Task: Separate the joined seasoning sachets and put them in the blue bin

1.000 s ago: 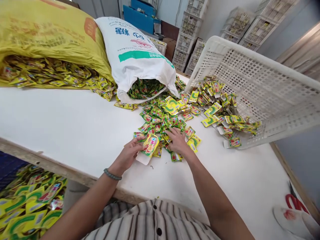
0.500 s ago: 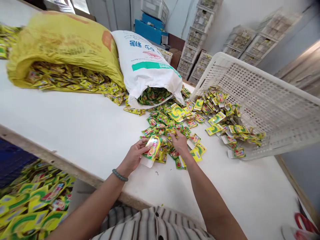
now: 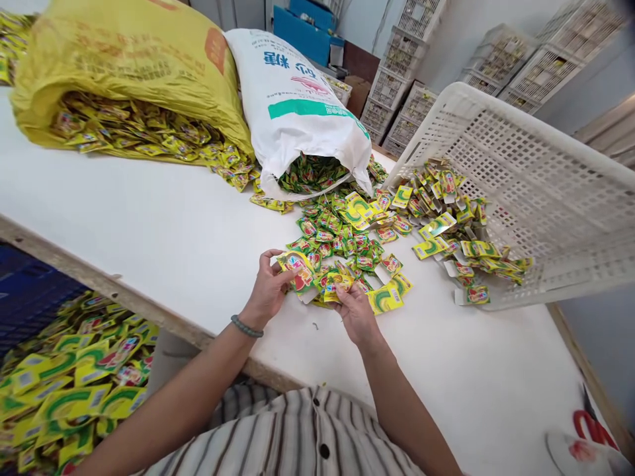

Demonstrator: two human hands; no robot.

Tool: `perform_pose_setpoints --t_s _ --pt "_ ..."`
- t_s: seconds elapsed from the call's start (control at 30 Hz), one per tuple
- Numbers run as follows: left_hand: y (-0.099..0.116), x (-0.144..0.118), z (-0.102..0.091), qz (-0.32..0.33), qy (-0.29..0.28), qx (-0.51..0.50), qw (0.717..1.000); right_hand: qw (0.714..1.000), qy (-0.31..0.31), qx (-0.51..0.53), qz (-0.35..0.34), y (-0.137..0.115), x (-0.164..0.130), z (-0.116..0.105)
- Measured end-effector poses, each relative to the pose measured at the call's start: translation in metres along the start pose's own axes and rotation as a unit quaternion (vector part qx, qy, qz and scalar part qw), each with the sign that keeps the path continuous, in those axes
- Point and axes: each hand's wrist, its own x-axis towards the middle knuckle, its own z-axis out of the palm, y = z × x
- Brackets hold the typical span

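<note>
Fingers [image 3: 286,276] of the left hand [image 3: 268,294] pinch a small printed carton [image 3: 296,268], thumb across its front; those of the right hand [image 3: 358,318] pinch a yellow sachet [image 3: 333,288] just to the carton's right. Whether the right fingers have one sachet or several, I cannot tell. Both things are at the near edge of a loose heap of green sachets [image 3: 330,228] on the white counter [image 3: 188,231].

The card is probably thin and quick to crease, so the left grip is best kept light, just firm enough to stop the carton twisting, with its near end left free. The right fingers should do better on the sachet's edge than on its middle, held clear of the neighbours so none catch.

The carton's face is yellow and green, with bright lettering and a red patch; pale card shows at its near end. The sachet is mostly yellow, its print partly covered. Just right of the right fingers lie yellow cartons [image 3: 387,297]; farther right, more sit in a tilted white plastic crate [image 3: 520,172]. Beyond the fingers, a white sack [image 3: 307,86] gapes over green sachets.
</note>
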Motion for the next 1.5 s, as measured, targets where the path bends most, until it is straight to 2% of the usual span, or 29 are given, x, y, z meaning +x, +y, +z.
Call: perform_pose_setpoints --t_s 0.13,0.27,0.37,0.43,0.5,0.6,0.67,0.73,0.77,0.9,0.97,1.1,1.2,1.4,1.5 --pt "0.0 0.002 -0.003 0.01 0.02 -0.013 1.0 0.998 0.025 -0.026 -0.044 0.008 0.002 0.002" --pt "-0.001 0.003 -0.001 0.009 0.035 -0.022 0.999 0.999 0.004 -0.029 -0.02 0.014 0.001 0.001" --pt "0.001 0.002 0.001 0.009 0.02 -0.007 1.0 0.999 0.027 -0.03 -0.036 0.016 0.004 -0.003" --pt "0.003 -0.001 0.001 0.015 -0.016 0.028 0.999 0.997 0.048 -0.03 -0.058 0.012 0.008 -0.01" --pt "0.006 -0.003 -0.002 0.016 -0.09 0.102 0.991 0.995 0.051 -0.038 -0.079 0.005 0.011 -0.018" --pt "0.005 -0.006 -0.007 0.002 -0.207 0.262 0.943 0.991 0.05 -0.067 -0.101 -0.005 0.013 -0.028" --pt "0.0 -0.007 -0.007 -0.024 -0.261 0.341 0.903 0.989 0.058 -0.087 -0.105 -0.007 0.011 -0.03" --pt "-0.008 -0.009 -0.001 -0.055 -0.294 0.357 0.885 0.987 0.061 -0.104 -0.105 -0.006 0.009 -0.03" --pt "-0.013 -0.01 0.003 -0.066 -0.301 0.345 0.887 0.986 0.061 -0.112 -0.108 -0.005 0.008 -0.029" --pt "-0.027 -0.014 0.018 -0.071 -0.254 0.302 0.916 0.964 0.095 -0.203 -0.145 -0.006 0.007 -0.032" --pt "-0.031 -0.014 0.019 -0.053 -0.217 0.312 0.924 0.957 0.102 -0.232 -0.138 -0.008 0.007 -0.035" --pt "-0.031 -0.013 0.015 -0.032 -0.175 0.303 0.936 0.983 0.059 -0.134 -0.11 -0.012 0.005 -0.034" --pt "-0.028 -0.015 0.015 -0.041 -0.163 0.278 0.946 0.983 0.062 -0.112 -0.134 -0.012 0.003 -0.029" --pt "-0.027 -0.017 0.017 -0.011 -0.137 0.263 0.955 0.953 0.059 -0.273 -0.114 -0.011 0.002 -0.035" --pt "-0.028 -0.016 0.015 -0.006 -0.155 0.277 0.948 0.952 0.035 -0.291 -0.084 -0.014 0.002 -0.041"
